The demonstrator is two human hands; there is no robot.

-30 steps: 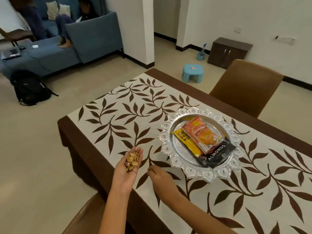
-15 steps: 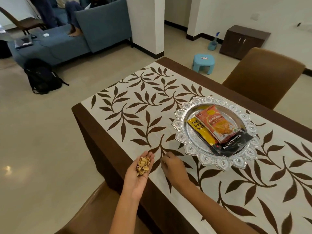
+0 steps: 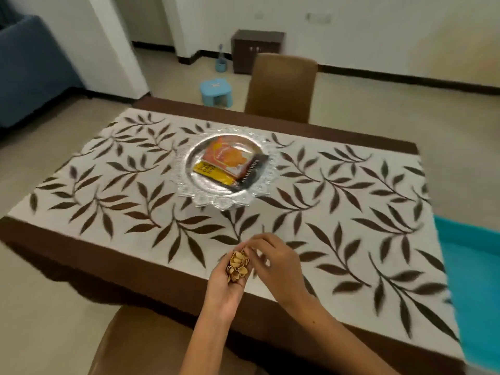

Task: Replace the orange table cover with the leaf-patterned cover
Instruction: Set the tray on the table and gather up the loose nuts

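The leaf-patterned cover (image 3: 324, 226), white with brown leaves and a brown border, lies spread over the whole table. No orange cover is in view. My left hand (image 3: 226, 290) is palm up over the near table edge, cupped round a small pile of pistachio shells (image 3: 238, 266). My right hand (image 3: 278, 263) sits right beside it. Its curled fingertips are bunched against the top of the pile. Blur hides whether a shell is between them.
A silver tray (image 3: 189, 185) with three snack packets (image 3: 230, 161) stands mid-table. One brown chair (image 3: 281, 85) is at the far side, another (image 3: 135, 345) below my arms. A teal object (image 3: 476, 255) borders the table's right end. Blue stool (image 3: 216, 92), dark cabinet (image 3: 257, 47) and blue sofa (image 3: 27, 71) stand beyond.
The view has swung right, now facing the table square on. My right hand has left the cover and come up to the shells in my left palm, which is now more cupped.
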